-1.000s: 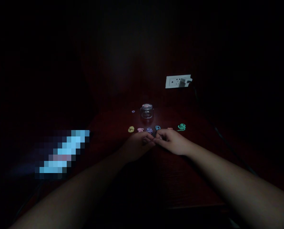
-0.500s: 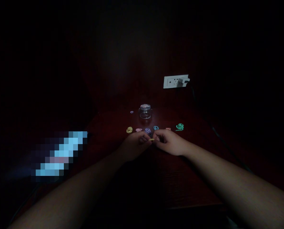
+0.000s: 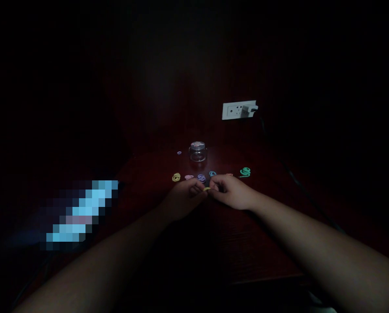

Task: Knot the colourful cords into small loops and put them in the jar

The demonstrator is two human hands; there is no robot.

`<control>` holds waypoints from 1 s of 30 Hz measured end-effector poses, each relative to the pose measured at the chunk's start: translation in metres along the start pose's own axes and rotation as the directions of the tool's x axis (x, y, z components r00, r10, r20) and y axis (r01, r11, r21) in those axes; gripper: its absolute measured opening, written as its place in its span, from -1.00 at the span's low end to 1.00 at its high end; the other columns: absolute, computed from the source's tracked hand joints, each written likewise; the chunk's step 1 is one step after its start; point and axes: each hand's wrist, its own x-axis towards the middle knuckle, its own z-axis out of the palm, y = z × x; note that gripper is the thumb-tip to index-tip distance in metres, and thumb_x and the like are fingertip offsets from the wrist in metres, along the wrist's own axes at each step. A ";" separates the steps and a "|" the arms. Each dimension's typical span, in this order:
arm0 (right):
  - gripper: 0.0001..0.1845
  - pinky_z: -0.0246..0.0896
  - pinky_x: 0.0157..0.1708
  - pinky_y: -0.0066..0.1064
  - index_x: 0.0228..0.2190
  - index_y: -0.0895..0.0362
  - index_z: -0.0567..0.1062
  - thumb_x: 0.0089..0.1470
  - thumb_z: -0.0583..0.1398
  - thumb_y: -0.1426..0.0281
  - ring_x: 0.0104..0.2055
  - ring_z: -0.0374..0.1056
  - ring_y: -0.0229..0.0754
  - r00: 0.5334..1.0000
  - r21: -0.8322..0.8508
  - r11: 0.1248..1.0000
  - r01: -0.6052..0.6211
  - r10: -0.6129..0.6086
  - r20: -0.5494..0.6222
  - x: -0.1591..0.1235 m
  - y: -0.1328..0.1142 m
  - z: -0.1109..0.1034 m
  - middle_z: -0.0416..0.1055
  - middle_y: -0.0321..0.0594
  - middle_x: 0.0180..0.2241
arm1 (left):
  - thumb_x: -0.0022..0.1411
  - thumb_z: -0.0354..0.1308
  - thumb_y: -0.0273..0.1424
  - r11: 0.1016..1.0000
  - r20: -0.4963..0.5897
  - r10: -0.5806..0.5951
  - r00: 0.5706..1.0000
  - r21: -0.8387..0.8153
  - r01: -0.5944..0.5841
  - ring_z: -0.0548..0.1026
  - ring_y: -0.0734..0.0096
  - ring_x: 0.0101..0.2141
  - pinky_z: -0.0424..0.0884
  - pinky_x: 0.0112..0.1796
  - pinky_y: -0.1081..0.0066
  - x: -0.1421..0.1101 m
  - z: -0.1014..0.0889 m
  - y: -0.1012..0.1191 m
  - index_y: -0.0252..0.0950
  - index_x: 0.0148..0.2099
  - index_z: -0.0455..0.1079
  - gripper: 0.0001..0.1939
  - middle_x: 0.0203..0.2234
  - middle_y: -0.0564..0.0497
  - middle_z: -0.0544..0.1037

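- A bright, pixelated patch [image 3: 93,204] lies at far left, well apart from the hands.
- The yellow coil [image 3: 176,177] sits on the dark red counter [image 3: 259,256], just beyond the left hand [image 3: 183,198].
- That hand's thumb and fingers are together, clamped on the near-side end of a small yellow band [image 3: 207,188].
- The band lies between both hands' fingertips, its long axis running crosswise from one to the other; neither hand is clearly nearer.
- Beyond it are a lidded clear jar [image 3: 197,153] and, closer, the purple coil [image 3: 201,178].
- The right hand [image 3: 235,193] has its fingertips together on the band's other end; its exact grip is too dim to tell.
- The green coil [image 3: 245,171] lies beyond the right hand, toward the right.
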 end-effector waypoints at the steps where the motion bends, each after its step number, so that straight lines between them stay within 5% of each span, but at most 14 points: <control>1: -0.91 -0.03 -0.55 -0.52 -0.56 0.18 0.29 -0.07 0.10 0.44 -0.56 0.08 -0.38 1.000 -0.001 1.000 0.006 -0.006 -0.002 0.000 0.000 0.000 0.20 -0.37 -0.60 | 0.13 0.05 -0.36 1.000 0.003 0.006 1.000 -0.006 -0.006 0.32 0.58 -0.52 0.24 -0.49 0.54 0.000 0.000 0.000 -0.34 -0.31 0.30 -0.86 -0.52 0.08 0.38; 18: -0.79 -0.06 -0.59 -0.53 -0.53 0.18 0.25 0.05 0.05 0.32 -0.57 0.02 -0.39 0.990 0.110 0.991 0.076 -0.088 0.107 -0.003 0.001 0.002 0.11 -0.39 -0.61 | 0.10 0.09 -0.37 1.000 -0.039 0.012 0.999 0.021 -0.012 0.21 0.61 -0.57 0.14 -0.55 0.57 -0.002 0.001 0.008 -0.32 -0.37 0.20 -0.86 -0.58 0.15 0.29; 30: -0.83 -0.04 -0.58 -0.52 -0.56 0.17 0.27 -0.02 0.10 0.36 -0.58 0.05 -0.38 0.998 0.065 0.997 0.043 -0.046 0.050 -0.001 0.005 0.004 0.17 -0.38 -0.62 | 0.11 0.07 -0.32 0.996 0.037 0.020 0.999 0.084 -0.023 0.18 0.60 -0.57 0.11 -0.56 0.57 -0.006 0.000 0.003 -0.31 -0.37 0.20 -0.84 -0.60 0.15 0.26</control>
